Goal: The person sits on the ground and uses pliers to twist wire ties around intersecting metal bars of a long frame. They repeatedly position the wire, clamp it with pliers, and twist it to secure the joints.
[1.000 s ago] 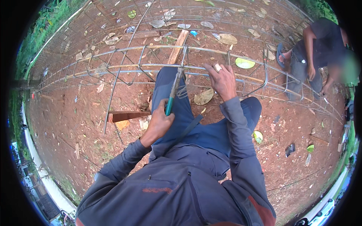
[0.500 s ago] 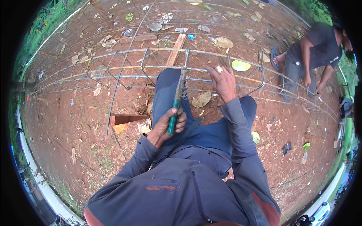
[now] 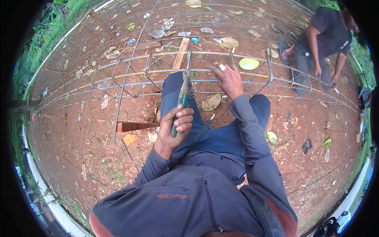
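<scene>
Left fingers (image 3: 184, 119) round pliers (image 3: 184, 96) (green-handled), rebar (image 3: 202, 70) beyond

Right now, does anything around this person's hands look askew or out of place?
Yes: left of the green-handled pliers in the left hand, a long thin rod slants across the steel cage, out of line with its bars. A dark scrap also litters the reddish soil on the right.
</scene>
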`<action>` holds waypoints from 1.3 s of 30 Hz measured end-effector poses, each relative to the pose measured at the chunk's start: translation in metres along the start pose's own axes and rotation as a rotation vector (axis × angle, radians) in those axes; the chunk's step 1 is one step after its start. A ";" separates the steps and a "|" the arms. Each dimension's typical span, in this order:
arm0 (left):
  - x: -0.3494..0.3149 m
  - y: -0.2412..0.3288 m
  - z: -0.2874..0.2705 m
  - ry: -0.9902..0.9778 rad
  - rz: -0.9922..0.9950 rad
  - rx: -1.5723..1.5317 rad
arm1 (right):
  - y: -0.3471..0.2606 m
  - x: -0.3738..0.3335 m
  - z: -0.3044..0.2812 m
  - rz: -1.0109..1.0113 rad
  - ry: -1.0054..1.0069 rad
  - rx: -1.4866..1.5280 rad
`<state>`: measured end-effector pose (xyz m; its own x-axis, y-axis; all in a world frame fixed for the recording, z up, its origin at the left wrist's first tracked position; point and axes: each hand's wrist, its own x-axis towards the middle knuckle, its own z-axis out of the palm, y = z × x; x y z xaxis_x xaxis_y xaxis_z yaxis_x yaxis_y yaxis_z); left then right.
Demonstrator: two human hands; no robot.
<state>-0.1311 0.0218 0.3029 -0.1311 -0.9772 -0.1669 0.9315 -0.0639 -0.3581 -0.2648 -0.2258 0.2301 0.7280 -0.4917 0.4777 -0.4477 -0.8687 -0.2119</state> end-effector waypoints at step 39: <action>-0.021 0.017 0.020 0.399 0.107 0.681 | -0.081 0.044 0.009 0.018 0.143 0.786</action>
<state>-0.1056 0.0376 0.3188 -0.0209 -0.8471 -0.5309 0.9315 -0.2094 0.2974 -0.1922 -0.1771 0.2609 0.6263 -0.5403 0.5619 0.0767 -0.6746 -0.7342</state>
